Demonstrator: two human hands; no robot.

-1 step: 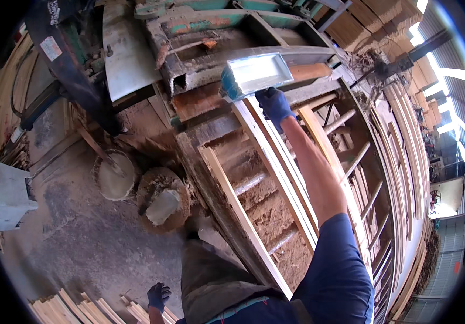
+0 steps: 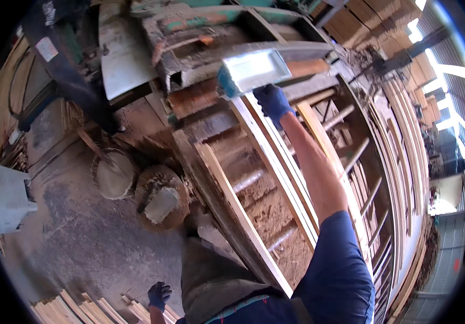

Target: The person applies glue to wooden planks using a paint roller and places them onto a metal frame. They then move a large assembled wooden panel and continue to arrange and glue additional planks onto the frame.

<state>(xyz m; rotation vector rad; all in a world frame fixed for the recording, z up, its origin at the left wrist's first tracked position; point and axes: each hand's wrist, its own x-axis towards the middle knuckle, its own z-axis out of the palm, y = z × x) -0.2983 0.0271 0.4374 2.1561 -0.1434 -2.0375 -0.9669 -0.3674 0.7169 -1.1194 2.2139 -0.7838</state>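
My right hand [image 2: 273, 102], in a dark blue glove, reaches far forward with its fingers closed at the near edge of a box-shaped tray [image 2: 257, 70]. The tray has blue sides and a white inside, and it sits across the far ends of pale wooden strips [image 2: 278, 164]. What the fingertips grip under the edge is partly hidden. Low at the left, my gloved left hand [image 2: 159, 294] hangs over the floor, holding nothing, its fingers apart. Stacked wood pieces [image 2: 97, 309] lie close to it.
The strips lie over a metal frame with rollers [image 2: 248, 181], sawdust beneath. Two round tubs [image 2: 115, 175] with pale contents stand on the floor at left. A rusty machine bed [image 2: 221, 54] is ahead, and long boards [image 2: 399, 151] are stacked at right.
The picture has shifted slightly, so the tray and the machine beyond it appear a little higher. My right hand stays at the tray's edge; my left hand has not visibly moved.
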